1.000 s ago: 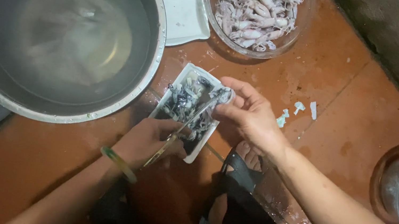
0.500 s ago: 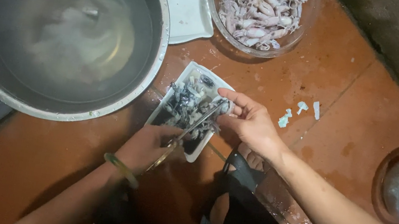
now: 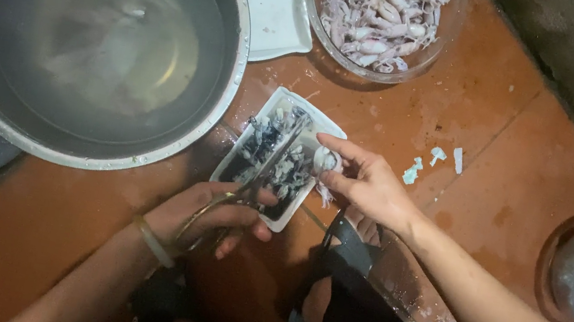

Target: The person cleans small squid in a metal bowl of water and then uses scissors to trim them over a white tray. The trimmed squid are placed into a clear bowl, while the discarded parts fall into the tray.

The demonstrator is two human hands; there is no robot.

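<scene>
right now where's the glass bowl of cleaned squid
In the head view the glass bowl of cleaned squid sits at the top edge, right of centre, beside the white tray and the big metal basin.

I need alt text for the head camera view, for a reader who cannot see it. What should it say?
Over an orange tiled floor, the left hand holds scissors above a small white tray of dark squid scraps, while the right hand pinches a small squid. A large steel basin of water and a glass bowl of cleaned squid sit beyond.
</scene>
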